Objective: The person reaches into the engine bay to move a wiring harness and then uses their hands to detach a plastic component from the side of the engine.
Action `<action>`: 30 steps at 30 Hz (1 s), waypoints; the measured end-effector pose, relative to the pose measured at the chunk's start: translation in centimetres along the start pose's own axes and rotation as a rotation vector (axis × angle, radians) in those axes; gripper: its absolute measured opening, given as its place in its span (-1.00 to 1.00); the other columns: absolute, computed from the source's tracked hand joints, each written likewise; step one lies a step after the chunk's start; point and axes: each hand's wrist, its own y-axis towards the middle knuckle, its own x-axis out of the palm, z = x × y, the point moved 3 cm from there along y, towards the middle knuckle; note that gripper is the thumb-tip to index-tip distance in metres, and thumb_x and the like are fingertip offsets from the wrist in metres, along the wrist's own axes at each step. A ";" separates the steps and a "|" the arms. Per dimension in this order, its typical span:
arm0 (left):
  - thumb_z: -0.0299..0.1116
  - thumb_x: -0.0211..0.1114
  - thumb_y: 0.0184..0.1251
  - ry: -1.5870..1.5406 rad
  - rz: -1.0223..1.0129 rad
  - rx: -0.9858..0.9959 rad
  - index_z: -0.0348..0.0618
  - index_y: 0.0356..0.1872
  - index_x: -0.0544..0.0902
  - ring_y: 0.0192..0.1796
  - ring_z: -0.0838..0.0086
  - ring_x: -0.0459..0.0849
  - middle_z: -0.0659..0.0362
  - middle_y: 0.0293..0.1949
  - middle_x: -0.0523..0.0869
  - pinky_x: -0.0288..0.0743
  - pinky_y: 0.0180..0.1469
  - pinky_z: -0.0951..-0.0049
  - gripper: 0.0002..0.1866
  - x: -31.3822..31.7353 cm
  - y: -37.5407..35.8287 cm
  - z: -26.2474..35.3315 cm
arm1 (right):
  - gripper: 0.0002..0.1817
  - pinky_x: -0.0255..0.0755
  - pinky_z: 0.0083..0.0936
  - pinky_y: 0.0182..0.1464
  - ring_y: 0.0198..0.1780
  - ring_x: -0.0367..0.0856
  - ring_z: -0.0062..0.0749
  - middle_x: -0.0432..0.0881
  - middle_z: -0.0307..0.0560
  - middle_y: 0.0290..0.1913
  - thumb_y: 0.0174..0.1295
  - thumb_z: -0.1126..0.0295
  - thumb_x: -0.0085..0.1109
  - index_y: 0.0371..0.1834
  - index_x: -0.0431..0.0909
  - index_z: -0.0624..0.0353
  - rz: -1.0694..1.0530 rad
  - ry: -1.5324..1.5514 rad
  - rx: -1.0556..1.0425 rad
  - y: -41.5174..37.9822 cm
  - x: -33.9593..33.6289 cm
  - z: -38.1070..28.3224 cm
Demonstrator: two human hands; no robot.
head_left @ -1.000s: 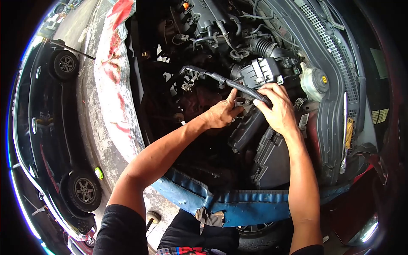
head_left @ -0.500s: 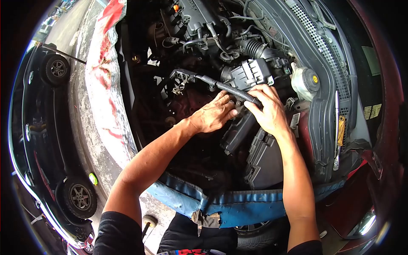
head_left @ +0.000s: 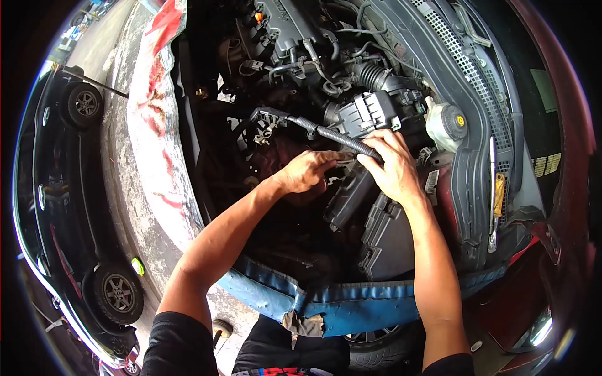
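Both my hands are inside the engine bay of a car. A black corrugated cable sleeve (head_left: 333,134) runs slantwise from a cluster of connectors to my right hand (head_left: 394,168), whose fingers and thumb close around its lower end. Just left of there is my left hand (head_left: 305,172), its index finger stretched out under the sleeve and its other fingers curled. I see nothing held in it; its fingertip touches or nearly touches a part below the sleeve. Beyond my right hand sits a ribbed black air filter housing (head_left: 369,114). A long black plastic piece (head_left: 347,199) lies under my hands.
A blue fender cover (head_left: 370,307) drapes the near edge, and a silvery-red sheet (head_left: 153,125) covers the front. A fluid reservoir (head_left: 446,124) stands at right, near a ratchet (head_left: 493,219) and yellow-handled tool (head_left: 500,194). A black box (head_left: 392,238) sits low. Another car (head_left: 69,188) is parked left.
My left hand has drawn back slightly to the left, and its index finger now points out while the others curl. My right hand keeps its hold on the sleeve.
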 end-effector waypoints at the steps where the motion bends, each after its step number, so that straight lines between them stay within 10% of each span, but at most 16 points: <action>1: -0.56 0.07 0.54 0.235 0.031 0.132 -0.24 0.20 0.68 0.19 0.07 0.65 -0.02 0.06 0.76 0.47 0.32 0.26 -0.67 -0.3 0.0 0.2 | -0.74 0.44 -0.15 0.26 0.12 0.59 -0.06 0.65 -0.04 0.02 0.30 0.35 0.39 -0.02 0.69 0.24 -0.001 -0.002 -0.004 0.0 0.0 0.0; 5: -0.64 0.11 0.41 0.497 0.182 0.273 -0.22 0.02 0.71 0.14 0.12 0.58 0.01 0.02 0.68 0.44 0.31 0.23 -0.71 0.3 -0.1 -0.2 | -0.72 0.45 -0.21 0.27 0.14 0.58 -0.08 0.65 -0.06 0.05 0.29 0.35 0.41 0.00 0.70 0.25 -0.020 0.003 0.039 0.0 0.1 0.0; 9: -0.64 0.27 0.24 -0.025 0.362 0.063 -0.37 0.03 0.67 0.28 0.03 0.52 -0.19 0.26 0.49 0.42 0.39 0.08 -0.69 1.0 0.2 -1.3 | -0.71 0.44 -0.20 0.29 0.16 0.58 -0.08 0.65 -0.06 0.07 0.29 0.34 0.41 0.00 0.70 0.25 -0.017 -0.006 0.008 0.0 0.0 0.0; 12: -0.60 0.35 0.20 0.896 0.431 0.431 -0.48 0.06 0.63 0.36 -0.20 0.44 -0.33 0.33 0.38 0.36 0.47 -0.02 -0.62 2.8 -0.5 -2.3 | -0.74 0.42 -0.16 0.27 0.11 0.57 -0.08 0.65 -0.07 0.02 0.29 0.34 0.39 -0.02 0.70 0.20 0.009 -0.011 -0.019 0.0 0.1 0.0; 17: -0.28 0.32 0.09 0.993 0.265 0.276 -0.68 0.20 0.55 0.52 -0.67 0.07 -0.52 0.41 0.30 -0.04 0.61 -0.49 -0.31 4.7 -0.9 -4.3 | -0.72 0.46 -0.22 0.26 0.14 0.59 -0.09 0.64 -0.08 0.07 0.29 0.30 0.39 -0.02 0.69 0.20 0.005 -0.016 -0.005 -0.3 0.0 0.4; 22: -0.36 0.34 0.37 0.327 0.419 0.209 -0.39 0.23 0.54 0.09 0.27 0.64 0.03 0.02 0.70 0.38 0.37 0.09 -0.53 4.0 0.4 -4.3 | -0.68 0.43 -0.20 0.27 0.12 0.55 -0.13 0.62 -0.14 0.07 0.30 0.23 0.37 0.00 0.70 0.18 0.008 -0.030 -0.005 -0.5 0.3 0.8; 26: -0.20 0.21 0.64 -0.499 0.359 -0.202 -0.18 0.22 0.53 -0.12 0.54 0.60 0.18 -0.07 0.70 0.45 -0.01 0.50 -0.66 2.4 1.5 -2.1 | -0.70 0.42 -0.19 0.27 0.12 0.55 -0.13 0.61 -0.14 0.06 0.32 0.23 0.36 0.00 0.70 0.17 0.008 -0.040 -0.012 -0.4 0.5 0.7; 30: -0.12 0.21 0.63 -0.584 0.285 -0.450 -0.12 0.02 0.62 -0.34 0.59 0.58 0.27 -0.30 0.65 0.46 -0.27 0.48 -0.72 0.6 1.1 -1.6 | -0.69 0.42 -0.18 0.26 0.12 0.54 -0.13 0.61 -0.14 0.06 0.31 0.24 0.37 0.00 0.69 0.17 -0.003 -0.014 -0.005 -0.4 0.2 0.7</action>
